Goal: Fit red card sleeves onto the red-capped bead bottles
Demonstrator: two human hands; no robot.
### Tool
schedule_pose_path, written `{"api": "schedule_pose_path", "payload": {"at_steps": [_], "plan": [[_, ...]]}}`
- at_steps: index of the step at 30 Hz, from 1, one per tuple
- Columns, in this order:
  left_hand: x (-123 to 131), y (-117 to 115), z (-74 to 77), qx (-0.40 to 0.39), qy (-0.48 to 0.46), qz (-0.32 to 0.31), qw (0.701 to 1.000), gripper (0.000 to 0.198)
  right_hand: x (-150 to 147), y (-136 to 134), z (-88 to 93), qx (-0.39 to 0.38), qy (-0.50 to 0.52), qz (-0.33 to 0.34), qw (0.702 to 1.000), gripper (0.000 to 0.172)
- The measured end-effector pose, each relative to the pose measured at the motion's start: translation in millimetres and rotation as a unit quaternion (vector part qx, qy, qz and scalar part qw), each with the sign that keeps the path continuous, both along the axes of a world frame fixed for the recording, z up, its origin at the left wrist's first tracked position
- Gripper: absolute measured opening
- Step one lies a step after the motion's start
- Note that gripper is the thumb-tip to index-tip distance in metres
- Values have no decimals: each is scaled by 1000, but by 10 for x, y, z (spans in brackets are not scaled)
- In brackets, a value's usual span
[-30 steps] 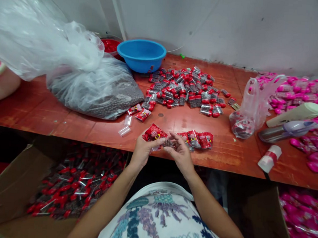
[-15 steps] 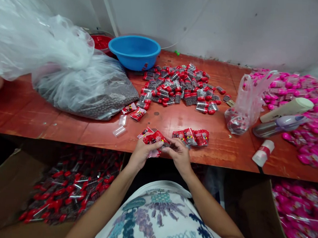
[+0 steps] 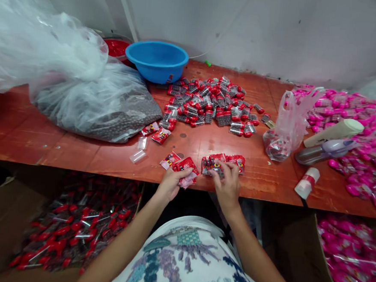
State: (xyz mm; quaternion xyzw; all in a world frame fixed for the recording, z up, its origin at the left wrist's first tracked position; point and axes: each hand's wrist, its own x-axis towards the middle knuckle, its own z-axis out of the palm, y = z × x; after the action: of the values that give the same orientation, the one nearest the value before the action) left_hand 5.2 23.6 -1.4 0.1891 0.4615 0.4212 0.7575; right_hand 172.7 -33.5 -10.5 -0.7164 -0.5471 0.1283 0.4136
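Note:
Near the table's front edge, my left hand pinches several small red printed packets between thumb and fingers. One more printed packet lies just beyond it, partly on the table. My right hand is over a short row of red packets on the right, its thumb and fingers closing on a packet with dark contents. The fingers partly hide that row. Two clear plastic tubes and two loose red packets lie to the left.
A large clear bag of dark beads and a blue basin stand at left. Red-capped tubes are heaped behind. On the right are a small plastic bag, a bottle, a roll and pink items. Boxes are below.
My right hand has left the packets at my left hand and moved right onto the row of packets. My left hand has stayed, still holding its packets.

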Motion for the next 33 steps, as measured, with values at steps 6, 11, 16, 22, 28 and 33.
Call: {"api": "schedule_pose_path", "payload": {"at_steps": [6, 11, 16, 22, 28, 33], "plan": [[-16, 43, 72, 64, -17, 49, 997, 24, -439, 265, 82, -11, 122, 171, 978, 25], [-225, 120, 103, 61, -35, 124, 990, 28, -565, 611, 219, -20, -15, 291, 956, 33], [-509, 168, 125, 59, -63, 219, 972, 27, -663, 1056, 281, -30, -173, 342, 923, 32], [-838, 162, 109, 46, -49, 298, 952, 29, -882, 2076, -40, -33, -312, 306, 899, 45], [-1058, 94, 54, 24, -58, 300, 952, 33, -1017, 2439, -448, -72, -387, 344, 852, 44], [-1102, 85, 71, -2, -83, 281, 956, 34, -933, 2138, -543, -101, -438, 299, 842, 40]]}}
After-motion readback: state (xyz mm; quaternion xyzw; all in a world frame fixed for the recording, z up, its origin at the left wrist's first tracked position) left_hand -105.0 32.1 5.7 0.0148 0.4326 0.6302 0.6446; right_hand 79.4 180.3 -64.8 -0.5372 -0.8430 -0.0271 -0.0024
